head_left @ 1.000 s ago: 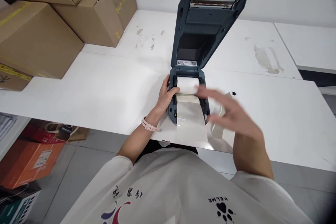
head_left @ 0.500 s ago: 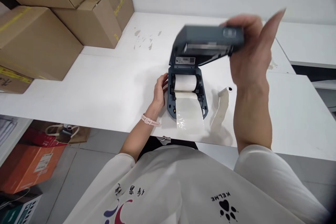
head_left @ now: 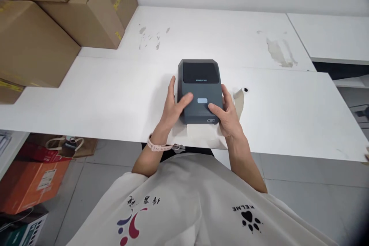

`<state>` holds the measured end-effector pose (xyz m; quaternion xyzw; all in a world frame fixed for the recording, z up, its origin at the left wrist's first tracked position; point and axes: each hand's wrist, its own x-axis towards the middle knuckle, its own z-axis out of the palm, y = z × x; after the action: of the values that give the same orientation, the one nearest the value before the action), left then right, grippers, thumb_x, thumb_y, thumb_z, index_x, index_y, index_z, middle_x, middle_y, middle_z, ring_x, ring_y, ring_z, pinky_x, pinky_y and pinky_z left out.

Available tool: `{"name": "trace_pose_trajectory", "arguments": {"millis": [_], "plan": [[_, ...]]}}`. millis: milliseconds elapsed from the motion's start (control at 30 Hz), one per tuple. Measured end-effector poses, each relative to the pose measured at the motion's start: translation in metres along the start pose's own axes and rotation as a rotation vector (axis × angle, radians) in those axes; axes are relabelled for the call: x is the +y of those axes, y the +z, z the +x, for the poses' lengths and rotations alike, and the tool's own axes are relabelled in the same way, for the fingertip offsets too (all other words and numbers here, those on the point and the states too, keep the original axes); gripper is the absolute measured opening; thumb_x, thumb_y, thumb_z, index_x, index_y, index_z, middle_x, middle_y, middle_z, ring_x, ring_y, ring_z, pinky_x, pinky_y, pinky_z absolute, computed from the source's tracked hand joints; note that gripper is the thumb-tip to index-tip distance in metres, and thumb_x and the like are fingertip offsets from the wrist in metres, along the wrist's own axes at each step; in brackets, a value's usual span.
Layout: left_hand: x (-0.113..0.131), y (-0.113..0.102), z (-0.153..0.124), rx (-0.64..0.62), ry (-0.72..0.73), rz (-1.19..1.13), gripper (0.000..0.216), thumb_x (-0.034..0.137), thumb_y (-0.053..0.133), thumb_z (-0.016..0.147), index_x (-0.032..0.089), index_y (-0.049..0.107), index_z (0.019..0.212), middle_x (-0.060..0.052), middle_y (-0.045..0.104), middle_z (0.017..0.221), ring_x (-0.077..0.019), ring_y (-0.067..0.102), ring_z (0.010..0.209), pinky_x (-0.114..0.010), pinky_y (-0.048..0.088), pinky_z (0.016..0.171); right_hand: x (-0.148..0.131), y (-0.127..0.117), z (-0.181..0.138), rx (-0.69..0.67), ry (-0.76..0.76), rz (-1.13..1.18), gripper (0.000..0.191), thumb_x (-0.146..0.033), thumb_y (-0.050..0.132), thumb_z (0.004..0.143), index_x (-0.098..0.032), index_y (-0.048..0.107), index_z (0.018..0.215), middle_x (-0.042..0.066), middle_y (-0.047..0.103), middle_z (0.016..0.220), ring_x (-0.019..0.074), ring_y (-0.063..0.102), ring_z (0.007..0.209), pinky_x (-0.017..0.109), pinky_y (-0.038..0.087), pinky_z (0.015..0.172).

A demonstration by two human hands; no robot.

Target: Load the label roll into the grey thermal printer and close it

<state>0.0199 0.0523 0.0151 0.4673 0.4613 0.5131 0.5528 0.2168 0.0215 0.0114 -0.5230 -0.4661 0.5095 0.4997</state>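
A dark grey label printer [head_left: 200, 84] sits near the front edge of the white table [head_left: 115, 100] with its lid down. My left hand [head_left: 173, 108] grips its left side, thumb pressed on the lid. My right hand [head_left: 226, 112] holds its right front corner, thumb on top beside a pale blue button [head_left: 202, 100]. A strip of label paper [head_left: 201, 133] sticks out from the printer's front slot onto the table. A nearly spent paper roll [head_left: 240, 97] lies just right of the printer, behind my right hand.
Stacked cardboard boxes [head_left: 57, 15] fill the table's far left. A second white table [head_left: 331, 38] adjoins at the right. Below the table on the left are an orange box [head_left: 31, 184] and a bag [head_left: 69, 145] on the tiled floor.
The printer lid, upright a second ago, was swung down by my right hand and is now closed over the paper roll. Both hands now rest on the closed printer.
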Motion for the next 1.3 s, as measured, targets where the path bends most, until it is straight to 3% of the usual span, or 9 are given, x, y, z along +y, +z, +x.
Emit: {"name": "trace_pose_trajectory", "arguments": {"millis": [133, 333, 433, 533, 633, 767, 1033, 1200, 1300], "plan": [[-0.002, 0.012, -0.02, -0.031, -0.047, -0.051, 0.09, 0.055, 0.074, 0.087, 0.037, 0.028, 0.162, -0.005, 0.038, 0.17, -0.0329, 0.036, 0.158, -0.048, 0.039, 0.126, -0.002, 0.003, -0.004, -0.039, 0.053, 0.042, 0.106, -0.063, 0.08, 0.076, -0.042, 0.025, 0.164, 0.001, 0.037, 0.169, 0.0318, 0.04, 0.155, 0.055, 0.042, 0.126], [-0.004, 0.011, -0.016, -0.032, 0.067, 0.011, 0.074, 0.057, 0.073, 0.086, 0.032, 0.046, 0.151, -0.009, 0.055, 0.155, -0.0326, 0.052, 0.144, -0.045, 0.047, 0.116, -0.003, 0.007, -0.003, -0.018, 0.04, 0.047, 0.106, -0.059, 0.079, 0.076, -0.04, 0.023, 0.164, 0.002, 0.038, 0.169, 0.0307, 0.042, 0.154, 0.053, 0.042, 0.127], [-0.013, 0.01, -0.038, 0.248, 0.178, 0.172, 0.054, 0.059, 0.072, 0.087, 0.027, 0.061, 0.129, -0.009, 0.065, 0.134, -0.0251, 0.062, 0.123, -0.039, 0.052, 0.102, -0.001, 0.007, -0.001, 0.028, 0.055, 0.105, 0.11, -0.054, 0.084, 0.07, -0.037, 0.028, 0.162, 0.003, 0.04, 0.167, 0.0304, 0.042, 0.154, 0.052, 0.04, 0.128], [-0.024, 0.011, -0.072, 0.46, 0.211, 0.28, 0.04, 0.06, 0.064, 0.091, 0.022, 0.06, 0.079, -0.001, 0.06, 0.077, -0.0144, 0.056, 0.075, -0.03, 0.05, 0.074, 0.003, 0.007, 0.0, 0.044, 0.04, 0.125, 0.108, -0.053, 0.084, 0.069, -0.037, 0.03, 0.162, 0.003, 0.039, 0.168, 0.0304, 0.043, 0.153, 0.052, 0.041, 0.127], [-0.029, 0.013, -0.095, 0.148, -0.04, 0.206, 0.059, 0.065, 0.052, 0.095, 0.022, 0.041, 0.055, 0.003, 0.04, 0.054, -0.0112, 0.04, 0.055, -0.028, 0.041, 0.057, 0.006, 0.008, -0.001, 0.046, 0.011, 0.117, 0.106, -0.054, 0.082, 0.071, -0.035, 0.03, 0.162, 0.004, 0.039, 0.168, 0.0312, 0.042, 0.153, 0.052, 0.041, 0.126], [-0.024, 0.018, -0.094, -0.195, -0.358, 0.042, 0.056, 0.066, 0.062, 0.086, 0.021, 0.045, 0.058, 0.003, 0.046, 0.053, -0.0089, 0.039, 0.05, -0.026, 0.033, 0.049, 0.007, 0.008, -0.001, 0.045, 0.0, 0.103, 0.106, -0.053, 0.08, 0.072, -0.034, 0.028, 0.162, 0.005, 0.04, 0.167, 0.0316, 0.042, 0.153, 0.052, 0.041, 0.126], [-0.031, 0.011, -0.088, -0.205, -0.166, 0.246, 0.055, 0.062, 0.062, 0.089, 0.02, 0.046, 0.057, 0.004, 0.047, 0.052, -0.0092, 0.041, 0.052, -0.026, 0.033, 0.052, -0.023, 0.009, 0.017, 0.019, -0.139, -0.214, 0.106, -0.045, 0.081, 0.072, -0.037, 0.028, 0.163, 0.002, 0.032, 0.171, 0.0312, 0.031, 0.157, 0.052, 0.033, 0.13], [-0.036, 0.002, -0.09, 0.078, 0.018, 0.244, 0.059, 0.058, 0.056, 0.096, 0.021, 0.041, 0.053, 0.003, 0.04, 0.051, -0.0111, 0.038, 0.052, -0.029, 0.037, 0.055, -0.031, 0.013, 0.018, 0.034, -0.114, -0.248, 0.098, -0.047, 0.08, 0.076, -0.042, 0.031, 0.161, 0.0, 0.033, 0.169, 0.0326, 0.032, 0.156, 0.056, 0.034, 0.128], [-0.033, 0.002, -0.084, 0.381, 0.215, 0.259, 0.043, 0.056, 0.052, 0.099, 0.023, 0.061, 0.074, -0.002, 0.062, 0.074, -0.017, 0.059, 0.072, -0.033, 0.051, 0.071, -0.028, 0.011, 0.016, 0.021, -0.105, -0.235, 0.096, -0.05, 0.081, 0.077, -0.046, 0.033, 0.16, -0.001, 0.034, 0.168, 0.0334, 0.032, 0.156, 0.058, 0.035, 0.127]]}}
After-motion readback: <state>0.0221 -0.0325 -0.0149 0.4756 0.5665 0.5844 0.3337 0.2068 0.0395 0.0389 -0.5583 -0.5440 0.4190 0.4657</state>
